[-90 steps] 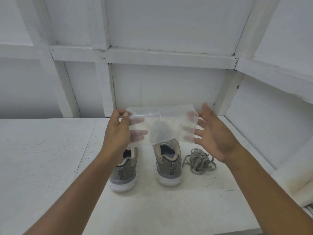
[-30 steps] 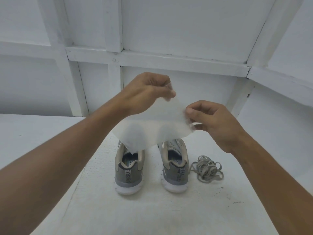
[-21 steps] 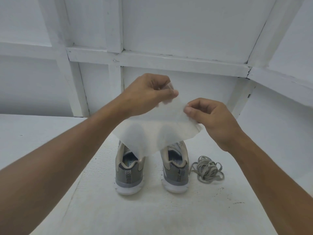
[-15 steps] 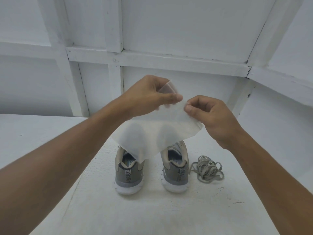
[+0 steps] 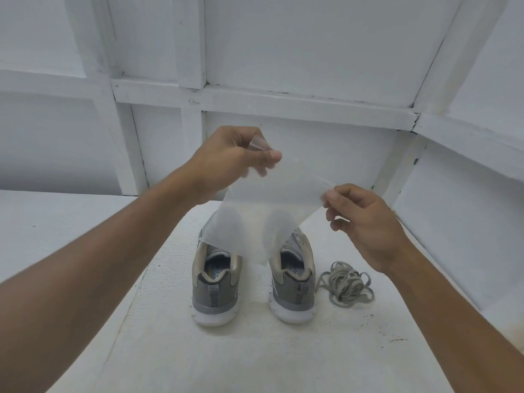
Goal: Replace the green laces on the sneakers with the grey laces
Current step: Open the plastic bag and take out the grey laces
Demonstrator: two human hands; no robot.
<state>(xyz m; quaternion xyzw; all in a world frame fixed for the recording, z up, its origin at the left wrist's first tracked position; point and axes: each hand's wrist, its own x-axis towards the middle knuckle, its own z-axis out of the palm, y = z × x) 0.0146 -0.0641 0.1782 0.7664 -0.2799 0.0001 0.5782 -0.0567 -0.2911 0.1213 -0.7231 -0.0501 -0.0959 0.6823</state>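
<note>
Two grey sneakers stand heel-toward-me on the white table, the left sneaker (image 5: 217,287) and the right sneaker (image 5: 293,290) side by side. A loose bundle of grey laces (image 5: 347,285) lies just right of the right sneaker. Above the shoes I hold a clear plastic bag (image 5: 272,199). My left hand (image 5: 232,160) pinches its upper left corner and my right hand (image 5: 360,219) pinches its right edge. The bag hides the front halves of both sneakers, so their own laces cannot be seen.
The white table (image 5: 255,358) runs into a corner of white panelled walls (image 5: 283,66), with a slanted wall close on the right. A seam in the tabletop runs along the left of the shoes.
My hands have drawn apart: the right one dropped down and to the right, stretching the bag's edge. Three seconds ago the bag was held flat between both hands with the right hand spread.
</note>
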